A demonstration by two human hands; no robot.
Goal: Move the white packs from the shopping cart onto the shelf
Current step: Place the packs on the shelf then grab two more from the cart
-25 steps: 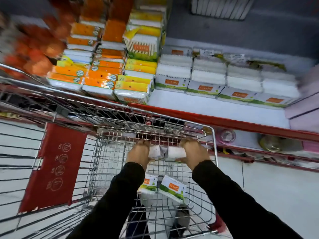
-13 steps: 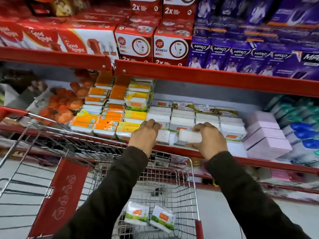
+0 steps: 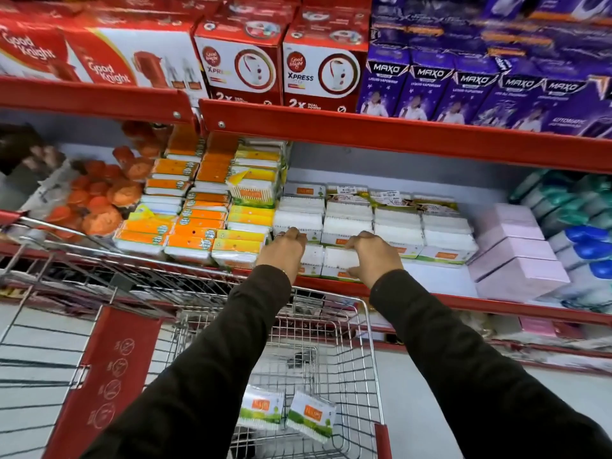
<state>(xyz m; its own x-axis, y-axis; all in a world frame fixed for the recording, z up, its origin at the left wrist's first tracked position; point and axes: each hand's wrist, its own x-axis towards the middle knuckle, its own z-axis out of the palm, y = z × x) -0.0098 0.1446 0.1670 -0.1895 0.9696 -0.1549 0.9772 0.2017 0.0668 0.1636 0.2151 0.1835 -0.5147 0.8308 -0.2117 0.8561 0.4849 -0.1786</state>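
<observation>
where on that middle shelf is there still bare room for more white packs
Bare shelf floor shows right of the right hand, bordered by the white packs behind, the pink boxes to the right and the red shelf lip in front. Left of the left hand it is crowded: orange and yellow packs reach the front edge.
</observation>
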